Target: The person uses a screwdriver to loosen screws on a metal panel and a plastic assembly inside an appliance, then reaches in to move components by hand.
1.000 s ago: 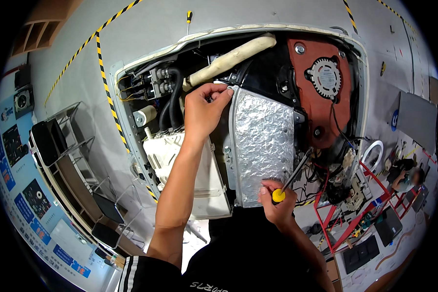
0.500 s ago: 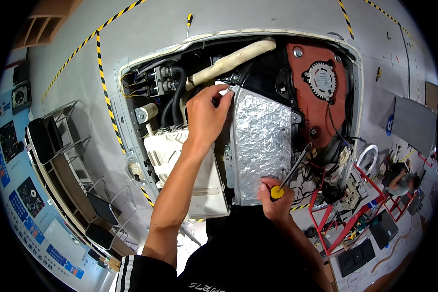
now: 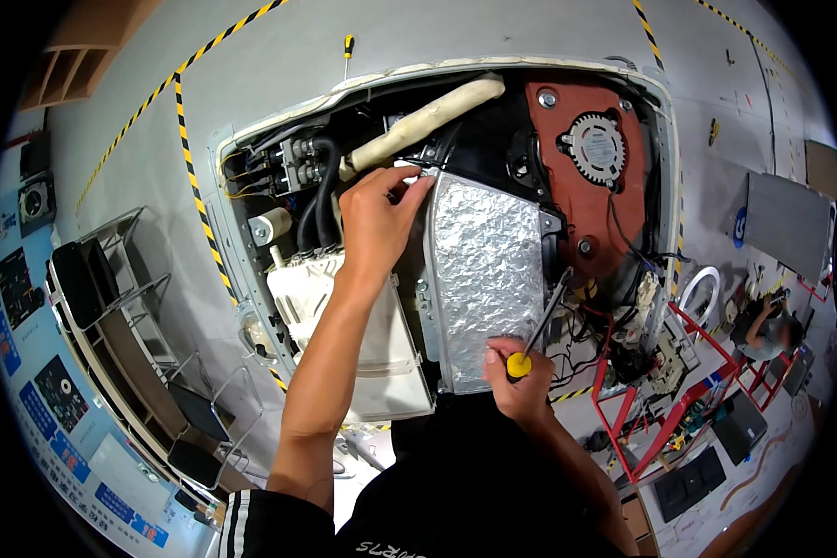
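Note:
An open appliance [image 3: 674, 186] fills the middle, with a foil-covered panel [image 3: 484, 260] at its centre. My left hand [image 3: 375, 223] is at that panel’s upper left corner, thumb and fingertips closed on a small part I cannot make out. My right hand [image 3: 519, 391] grips a screwdriver [image 3: 519, 365] by its yellow handle over the panel’s lower right, its shaft pointing up and right. Right of the foil are a red-brown plate [image 3: 614, 223] with a round toothed fitting [image 3: 597, 147]; left are black hoses [image 3: 322, 205] and a white tank [image 3: 307, 279] behind my forearm.
Metal-framed chairs [image 3: 93, 284] stand at left. Another screwdriver [image 3: 349, 51] lies on the grey floor [image 3: 456, 28] beyond the appliance, inside yellow-black tape [image 3: 184, 130]. A red frame [image 3: 628, 428] with tools and a grey panel [image 3: 781, 223] are at right, where another person [image 3: 763, 330] works.
The appliance has shifted slightly leftward in the picture as the view moved. Both hands keep about the same places on it, the screwdriver still held in the right one.

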Motion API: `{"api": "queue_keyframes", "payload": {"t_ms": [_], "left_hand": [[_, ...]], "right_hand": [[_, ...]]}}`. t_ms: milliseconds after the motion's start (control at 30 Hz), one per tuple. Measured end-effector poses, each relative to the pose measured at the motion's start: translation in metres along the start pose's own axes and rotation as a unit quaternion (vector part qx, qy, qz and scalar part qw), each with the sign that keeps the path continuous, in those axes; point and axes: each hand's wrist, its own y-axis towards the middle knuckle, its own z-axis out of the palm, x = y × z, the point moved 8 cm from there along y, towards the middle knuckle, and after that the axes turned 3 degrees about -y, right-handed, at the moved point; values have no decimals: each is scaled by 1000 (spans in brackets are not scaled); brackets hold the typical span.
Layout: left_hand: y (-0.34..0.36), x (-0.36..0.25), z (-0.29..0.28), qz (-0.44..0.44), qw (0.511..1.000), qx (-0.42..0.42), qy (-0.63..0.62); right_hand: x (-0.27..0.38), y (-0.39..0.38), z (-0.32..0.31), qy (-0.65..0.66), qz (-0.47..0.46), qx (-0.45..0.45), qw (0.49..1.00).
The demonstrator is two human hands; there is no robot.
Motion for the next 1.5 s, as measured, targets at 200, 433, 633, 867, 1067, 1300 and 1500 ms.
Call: {"api": "queue_keyframes", "payload": {"t_ms": [200, 433, 633, 867, 1067, 1300, 1500], "left_hand": [[2, -11, 4, 94, 995, 11, 42], [4, -16, 7, 150, 986, 36, 59], [11, -7, 6, 86, 994, 59, 36], [21, -8, 11, 22, 993, 103, 59], [26, -7, 15, -7, 987, 122, 102], [29, 3, 15, -14, 989, 133, 65], [32, -7, 10, 2, 978, 184, 98]], "right_hand": [[5, 2, 2, -20, -37, 23, 999], [0, 0, 0, 12, -15, -4, 1000], [5, 2, 1, 26, -9, 0, 1000], [9, 3, 1, 37, -30, 3, 999], [11, 2, 1, 27, -32, -6, 999], [8, 1, 2, -9, -36, 14, 999], [4, 1, 0, -14, -36, -35, 999]]}}
